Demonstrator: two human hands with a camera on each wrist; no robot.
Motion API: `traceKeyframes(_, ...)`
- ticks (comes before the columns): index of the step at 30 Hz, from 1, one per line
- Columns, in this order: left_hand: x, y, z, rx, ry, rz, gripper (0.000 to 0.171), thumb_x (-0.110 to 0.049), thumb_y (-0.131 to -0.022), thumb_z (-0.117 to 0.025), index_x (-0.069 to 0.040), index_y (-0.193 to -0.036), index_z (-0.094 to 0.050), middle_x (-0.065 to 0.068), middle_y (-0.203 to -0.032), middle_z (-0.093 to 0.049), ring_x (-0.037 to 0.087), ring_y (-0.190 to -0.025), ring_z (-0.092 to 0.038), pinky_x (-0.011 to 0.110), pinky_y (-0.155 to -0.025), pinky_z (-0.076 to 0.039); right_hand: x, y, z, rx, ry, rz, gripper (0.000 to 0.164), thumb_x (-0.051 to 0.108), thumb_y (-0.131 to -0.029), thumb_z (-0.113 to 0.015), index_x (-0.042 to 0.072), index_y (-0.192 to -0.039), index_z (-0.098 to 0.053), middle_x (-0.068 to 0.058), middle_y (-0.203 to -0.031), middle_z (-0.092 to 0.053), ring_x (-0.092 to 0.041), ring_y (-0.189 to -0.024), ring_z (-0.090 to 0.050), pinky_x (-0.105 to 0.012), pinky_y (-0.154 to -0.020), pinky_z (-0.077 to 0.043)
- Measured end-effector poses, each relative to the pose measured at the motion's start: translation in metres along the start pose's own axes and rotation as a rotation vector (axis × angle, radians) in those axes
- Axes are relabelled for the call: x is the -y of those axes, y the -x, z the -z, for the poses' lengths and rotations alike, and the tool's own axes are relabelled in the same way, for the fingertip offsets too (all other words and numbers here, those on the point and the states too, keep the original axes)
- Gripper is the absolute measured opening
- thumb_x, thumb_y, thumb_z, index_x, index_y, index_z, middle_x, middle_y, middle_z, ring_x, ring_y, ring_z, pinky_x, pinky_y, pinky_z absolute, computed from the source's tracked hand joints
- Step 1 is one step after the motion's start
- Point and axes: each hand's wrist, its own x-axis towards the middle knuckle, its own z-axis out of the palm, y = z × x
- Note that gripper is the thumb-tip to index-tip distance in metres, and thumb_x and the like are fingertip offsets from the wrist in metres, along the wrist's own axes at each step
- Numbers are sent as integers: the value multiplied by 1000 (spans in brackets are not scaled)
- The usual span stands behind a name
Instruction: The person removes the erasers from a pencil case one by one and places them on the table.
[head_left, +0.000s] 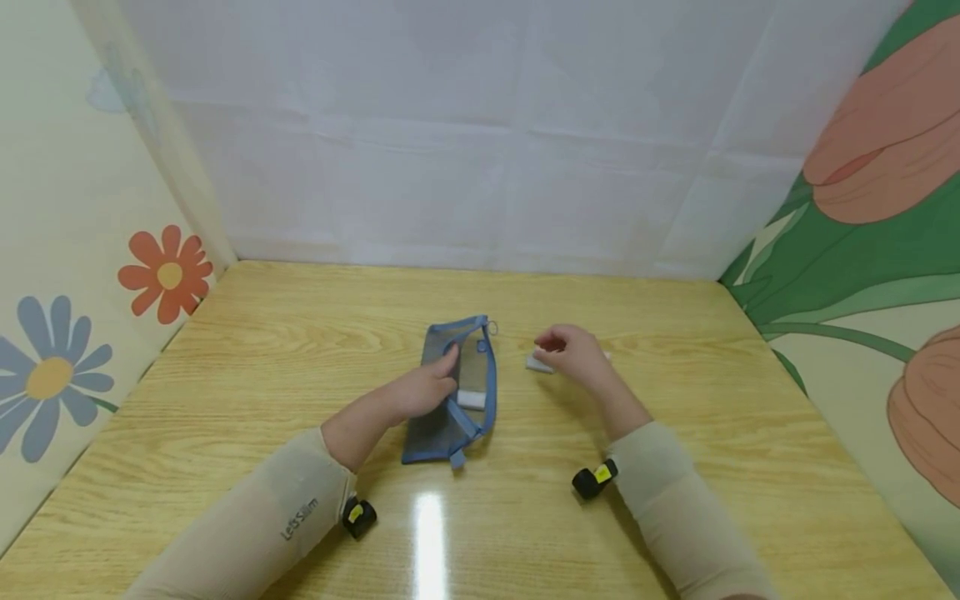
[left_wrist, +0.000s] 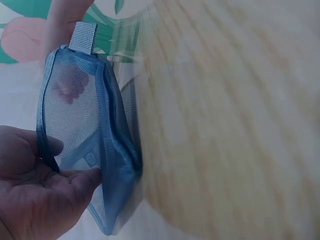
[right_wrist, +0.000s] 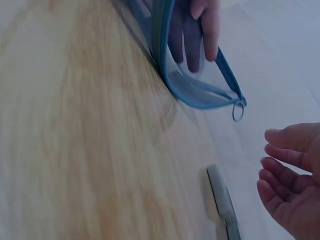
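A blue-edged mesh zip pouch [head_left: 431, 435] lies on the table with its mouth spread to the right. My left hand [head_left: 422, 392] grips the near rim of that mouth between thumb and fingers. Through the opening a small white block [head_left: 472, 400] shows inside the pouch. To the right, my right hand [head_left: 576, 357] hovers with loosely bent fingers and nothing visible between them. Under it lies a slim whitish-grey piece [right_wrist: 222, 200], partly covered by the hand in the head view; its exact kind cannot be told.
The wooden table [head_left: 247, 358] meets a white cloth [head_left: 420, 192] at the back. Flower-patterned panels [head_left: 48, 379] stand on both sides. A small metal ring [right_wrist: 239, 111] hangs from the pouch's zip end. Black wrist cameras [head_left: 594, 480] sit on both sleeves.
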Motion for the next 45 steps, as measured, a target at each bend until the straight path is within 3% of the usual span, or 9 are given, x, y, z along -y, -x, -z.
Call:
traceKeyframes(7,-3,2,0,-11,-11,-6,62,-12,-96,-34,-7,-146,2,16,-151,-1,30,-138,-4,43,-111,-6,18,1,-15,84,-66,13,24,16,-82,-67,4,-103,-65,-4,-93,-63,-18,-88,-58,-32,-80,-49)
traceKeyframes(17,-1,2,0,-21,-22,-10,63,-14,-95,-36,-7,-146,0,15,-150,-5,30,-137,-8,44,-111,-8,33,7,-39,150,-112,111,18,10,-80,-69,3,-96,-66,-4,-88,-64,-14,-82,-59,-25,-74,-50)
traceKeyframes(23,1,0,0,-22,-37,-10,62,-15,-96,-36,-7,-146,-1,15,-151,-6,31,-137,-9,44,-111,-9,36,8,-52,208,-106,146,22,8,-78,-70,1,-98,-66,-8,-90,-66,-13,-81,-61,-23,-74,-50)
traceKeyframes(36,-2,3,1,-21,-33,-18,63,-13,-96,-36,-7,-146,0,15,-150,-6,31,-137,-10,44,-111,-8,36,4,-65,317,-51,104,21,14,-77,-73,7,-96,-67,1,-85,-66,-9,-77,-59,-23,-72,-49)
traceKeyframes(45,-2,4,2,-21,-38,-17,62,-14,-96,-36,-6,-146,1,14,-151,-5,31,-137,-9,45,-111,-8,39,5,-67,341,9,161,21,14,-73,-76,9,-91,-68,3,-85,-65,-9,-78,-58,-23,-73,-48)
